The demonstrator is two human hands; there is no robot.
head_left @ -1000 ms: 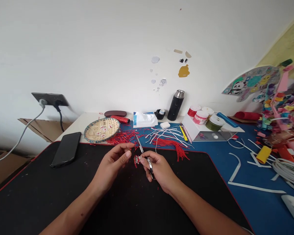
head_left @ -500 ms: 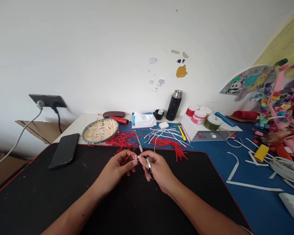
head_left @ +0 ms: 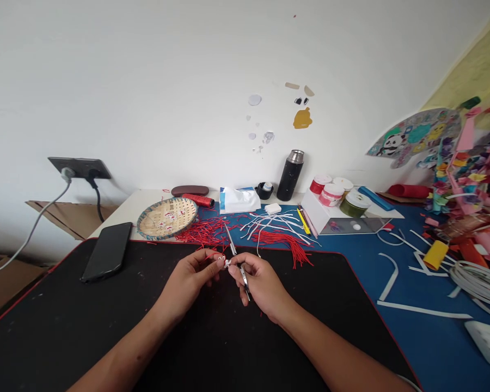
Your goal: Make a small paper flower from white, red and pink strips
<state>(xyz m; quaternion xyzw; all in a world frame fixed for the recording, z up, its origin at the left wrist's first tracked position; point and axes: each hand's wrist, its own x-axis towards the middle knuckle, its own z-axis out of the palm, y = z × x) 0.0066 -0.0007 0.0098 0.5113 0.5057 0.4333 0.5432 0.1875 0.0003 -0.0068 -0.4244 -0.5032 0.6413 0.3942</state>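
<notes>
My left hand point(head_left: 196, 275) pinches a small knotted piece of red and white cord point(head_left: 227, 263) between thumb and fingers. My right hand point(head_left: 259, 280) is closed around slim metal scissors point(head_left: 245, 282), whose blades point away from me past the fingertips. The right thumb and forefinger also touch the other side of the knotted cord. Both hands meet just above the black mat point(head_left: 212, 337). Fingers cover part of the knot and of the scissors' handles.
Behind the hands lie cut red cords point(head_left: 206, 233), white cords point(head_left: 275, 220) and a red bundle point(head_left: 288, 242). A woven basket point(head_left: 167, 219) and a phone point(head_left: 107, 251) are at left. A black flask point(head_left: 291, 175) stands by the wall; jars point(head_left: 355, 203) sit on a box at right.
Both hands have shifted slightly left. The white loops seen on the knot are now more covered by the left fingers, and the scissors have tilted a little in my right hand.
</notes>
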